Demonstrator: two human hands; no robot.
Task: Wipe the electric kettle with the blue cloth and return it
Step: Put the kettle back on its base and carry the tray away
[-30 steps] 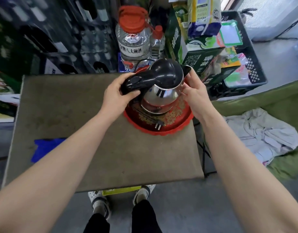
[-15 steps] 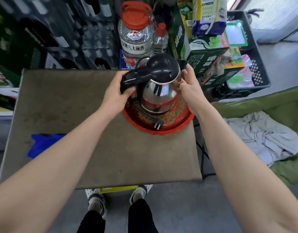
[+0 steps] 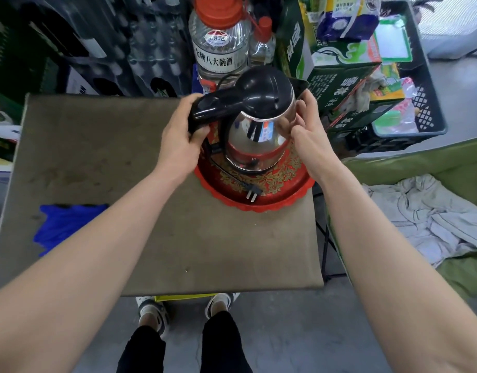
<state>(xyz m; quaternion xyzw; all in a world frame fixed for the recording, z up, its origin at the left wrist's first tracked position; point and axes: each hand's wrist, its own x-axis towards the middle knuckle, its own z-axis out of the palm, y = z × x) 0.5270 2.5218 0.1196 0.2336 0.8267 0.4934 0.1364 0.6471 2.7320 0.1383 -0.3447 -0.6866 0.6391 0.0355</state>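
Observation:
The electric kettle (image 3: pixel 259 133) has a shiny steel body, a black lid and a black handle. It stands upright on the red patterned tray (image 3: pixel 283 200) at the table's far right. My left hand (image 3: pixel 178 138) is wrapped around the black handle. My right hand (image 3: pixel 307 135) presses against the steel body on its right side. The kettle's black cord and plug (image 3: pixel 251 191) lie on the tray in front of it. The blue cloth (image 3: pixel 67 224) lies flat near the table's left edge, apart from both hands.
The brown table (image 3: pixel 151 238) ends just right of the tray. Behind it stand a big clear jug with a red cap (image 3: pixel 218 39), green cartons (image 3: pixel 337 76) and a black crate (image 3: pixel 420 109). A green seat with a grey cloth (image 3: pixel 434 219) is on the right.
The kettle was tilted above the tray; it has come down and now stands upright on the tray, with both hands still on it.

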